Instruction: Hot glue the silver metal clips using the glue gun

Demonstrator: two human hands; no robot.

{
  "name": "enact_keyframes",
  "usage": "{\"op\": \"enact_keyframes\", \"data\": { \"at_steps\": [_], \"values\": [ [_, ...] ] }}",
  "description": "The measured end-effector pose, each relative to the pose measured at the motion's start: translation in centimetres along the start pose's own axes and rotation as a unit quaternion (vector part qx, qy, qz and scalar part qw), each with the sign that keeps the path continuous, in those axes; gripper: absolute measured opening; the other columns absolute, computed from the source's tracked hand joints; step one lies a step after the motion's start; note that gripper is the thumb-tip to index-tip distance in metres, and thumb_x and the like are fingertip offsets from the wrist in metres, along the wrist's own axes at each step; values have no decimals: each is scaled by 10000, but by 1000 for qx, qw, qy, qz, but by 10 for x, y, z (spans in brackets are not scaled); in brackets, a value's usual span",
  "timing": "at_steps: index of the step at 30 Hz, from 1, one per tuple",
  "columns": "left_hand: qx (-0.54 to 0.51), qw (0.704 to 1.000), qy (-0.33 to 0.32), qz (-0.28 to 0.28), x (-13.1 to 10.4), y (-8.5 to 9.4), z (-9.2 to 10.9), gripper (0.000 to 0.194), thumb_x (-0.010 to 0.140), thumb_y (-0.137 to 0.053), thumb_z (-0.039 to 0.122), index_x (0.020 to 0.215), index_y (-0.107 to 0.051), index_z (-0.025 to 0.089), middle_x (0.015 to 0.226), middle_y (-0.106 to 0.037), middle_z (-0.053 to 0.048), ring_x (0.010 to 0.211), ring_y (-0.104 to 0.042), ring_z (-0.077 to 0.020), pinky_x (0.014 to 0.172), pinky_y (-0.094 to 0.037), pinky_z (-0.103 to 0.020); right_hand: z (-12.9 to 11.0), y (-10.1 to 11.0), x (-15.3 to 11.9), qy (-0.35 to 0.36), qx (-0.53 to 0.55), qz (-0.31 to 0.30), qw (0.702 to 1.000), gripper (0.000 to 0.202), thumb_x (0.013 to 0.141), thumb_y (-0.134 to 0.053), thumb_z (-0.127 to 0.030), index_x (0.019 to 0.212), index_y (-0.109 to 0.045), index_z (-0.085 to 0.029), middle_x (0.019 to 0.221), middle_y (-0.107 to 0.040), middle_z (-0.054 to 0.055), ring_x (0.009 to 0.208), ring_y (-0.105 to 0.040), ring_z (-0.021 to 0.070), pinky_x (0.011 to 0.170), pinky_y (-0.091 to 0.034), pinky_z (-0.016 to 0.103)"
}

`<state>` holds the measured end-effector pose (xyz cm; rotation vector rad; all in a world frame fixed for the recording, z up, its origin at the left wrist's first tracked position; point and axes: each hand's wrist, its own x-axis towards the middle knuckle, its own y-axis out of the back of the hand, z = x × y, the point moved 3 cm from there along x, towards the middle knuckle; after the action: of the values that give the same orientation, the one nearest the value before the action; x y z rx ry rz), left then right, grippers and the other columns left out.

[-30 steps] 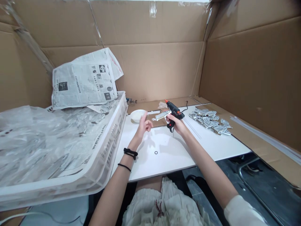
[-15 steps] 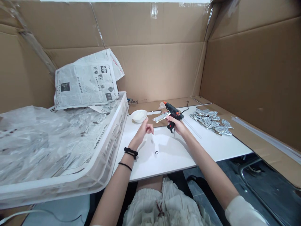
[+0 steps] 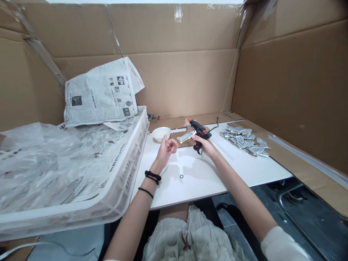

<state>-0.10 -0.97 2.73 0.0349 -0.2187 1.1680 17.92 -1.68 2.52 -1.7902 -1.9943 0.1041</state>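
Note:
My right hand [image 3: 203, 144] is closed around the black hot glue gun [image 3: 199, 127], whose orange nozzle points up to the left. A flat silver metal piece [image 3: 186, 136] sticks out leftward from the fingertips of this same hand. My left hand [image 3: 166, 151] is raised just in front of a white bowl [image 3: 161, 132]; its thumb stands up, its fingers are loosely bent, and nothing shows in it. A small black ring [image 3: 181, 176] lies on the white tabletop [image 3: 195, 192] below the hands.
Several silver pieces [image 3: 241, 140] are piled on the right of the table. A large white plastic crate [image 3: 133, 159] on the left holds plastic bags and newspaper [image 3: 100, 94]. Cardboard walls [image 3: 187, 79] enclose the back and sides. Thin clear sticks [image 3: 223, 148] lie near the gun.
My left hand has turned and drawn slightly toward me, its fingers lifting from pointing down. The glue gun has shifted a little to the left in my right hand.

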Motion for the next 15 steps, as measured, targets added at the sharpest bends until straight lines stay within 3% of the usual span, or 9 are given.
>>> {"op": "enact_keyframes", "data": {
  "at_steps": [2,3,4,6,9,12,15],
  "values": [
    [-7,1000,-2,29,0,2,2,653,904,-199,632,1034,-648,176,517,-336,26,454,-235,-99,479,-210,-245,2,-1,0,0,0,-4,1000,404,651,-768,-395,981,-670,-184,746,-536,-8,650,-443,94,589,-369,225],
    [30,999,5,44,1,3,1,652,903,-210,632,1127,-621,178,523,-353,31,449,-233,-99,473,-199,-242,2,-1,0,0,1,0,1000,386,651,-769,-391,960,-670,-181,760,-544,-5,659,-451,91,599,-375,222],
    [84,995,16,50,2,4,-1,654,903,-224,627,1116,-633,164,520,-366,29,450,-249,-100,473,-201,-243,3,-1,0,0,2,7,1000,373,650,-770,-388,940,-667,-178,770,-551,-2,663,-457,89,605,-381,219],
    [208,976,35,42,3,4,-5,648,898,-263,606,843,-697,128,487,-373,10,468,-323,-107,499,-249,-250,2,0,1,-1,5,26,1000,363,640,-774,-391,906,-658,-174,757,-552,-4,653,-463,85,602,-388,217],
    [314,948,27,42,4,4,-9,622,875,-326,573,473,-548,155,452,-396,-18,506,-416,-127,572,-319,-267,-9,10,8,24,19,57,998,369,625,-775,-409,866,-636,-166,709,-534,-14,616,-460,80,579,-398,218],
    [332,940,8,71,4,5,-6,552,852,-362,550,456,-454,177,451,-401,-9,499,-413,-132,575,-313,-271,-28,37,15,73,63,144,985,394,595,-784,-417,833,-597,-164,723,-551,-14,585,-457,66,536,-405,205],
    [346,935,3,77,2,4,-4,490,836,-391,530,500,-442,178,470,-393,4,507,-396,-130,568,-297,-266,-44,77,17,108,128,287,943,381,560,-797,-346,789,-556,-160,664,-543,-29,542,-454,55,476,-398,184]
  ]
}}
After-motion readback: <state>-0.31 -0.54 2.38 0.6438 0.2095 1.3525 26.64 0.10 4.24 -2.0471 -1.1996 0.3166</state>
